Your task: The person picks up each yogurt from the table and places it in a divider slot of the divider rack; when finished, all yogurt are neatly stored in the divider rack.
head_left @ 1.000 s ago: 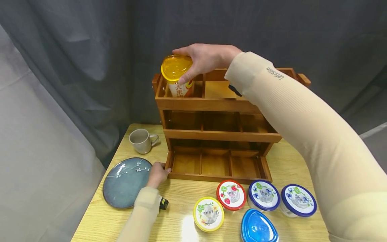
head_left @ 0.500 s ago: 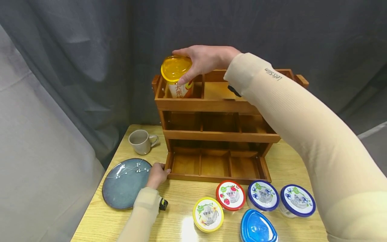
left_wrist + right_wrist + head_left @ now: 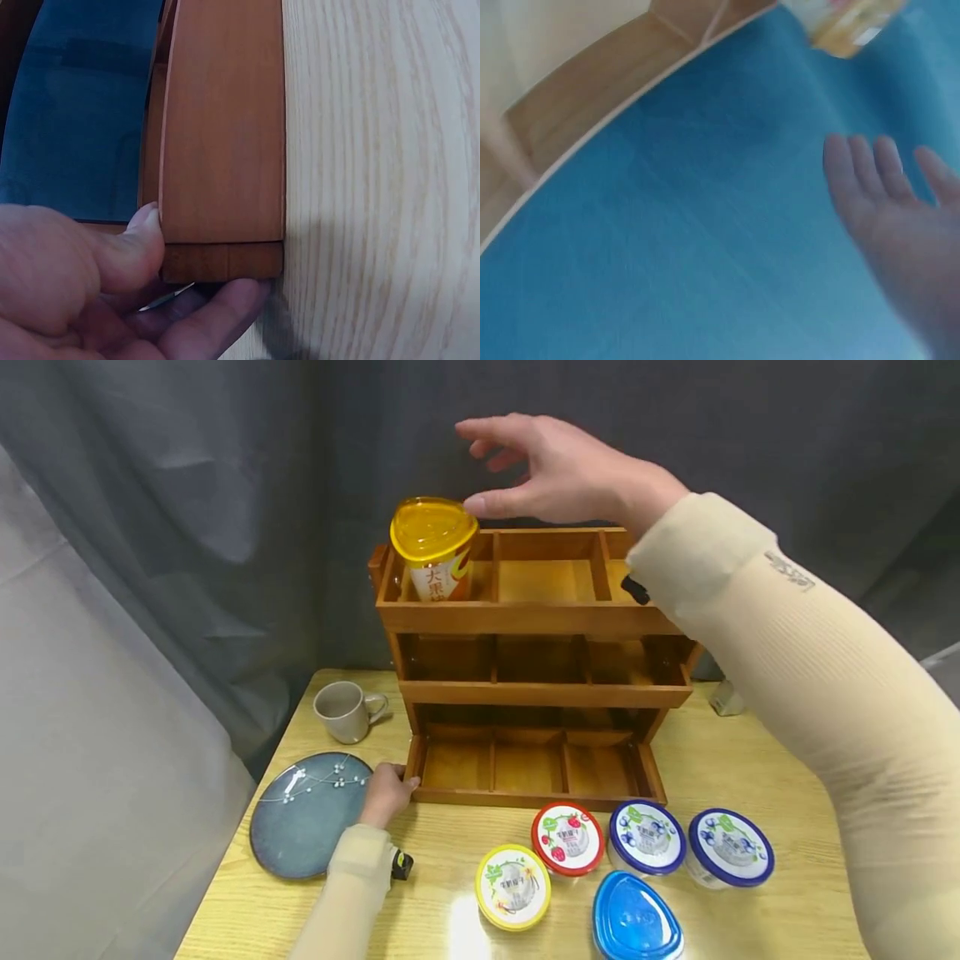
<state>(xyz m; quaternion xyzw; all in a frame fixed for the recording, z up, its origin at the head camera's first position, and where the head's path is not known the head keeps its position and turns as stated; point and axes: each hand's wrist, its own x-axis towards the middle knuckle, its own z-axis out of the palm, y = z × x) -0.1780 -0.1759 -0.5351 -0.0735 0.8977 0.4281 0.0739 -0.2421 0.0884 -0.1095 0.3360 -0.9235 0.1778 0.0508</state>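
A cup with a yellow lid (image 3: 433, 531) stands in the top left compartment of a tiered wooden organizer (image 3: 532, 618). My right hand (image 3: 562, 468) is beside and above it, fingers spread and holding nothing. In the head view its thumb overlaps the lid's right edge, while the right wrist view puts the hand (image 3: 900, 217) apart from the cup, blurred. At the organizer's bottom tray (image 3: 525, 799), my left hand (image 3: 387, 795) grips the front left corner. The left wrist view has thumb and fingers on either side of that wooden corner (image 3: 223, 259).
Left of the organizer are a beige mug (image 3: 341, 714) and a blue-grey plate (image 3: 303, 827). In front stand tubs with yellow (image 3: 513, 889), red (image 3: 567, 839) and blue-rimmed (image 3: 648, 837) lids, plus a blue-lidded container (image 3: 636, 922). A dark curtain (image 3: 225, 527) hangs behind.
My right hand has let go of the yellow-lidded cup and moved up and to the right, fingers opening. The cup stays in the top left compartment. My left hand keeps its grip.
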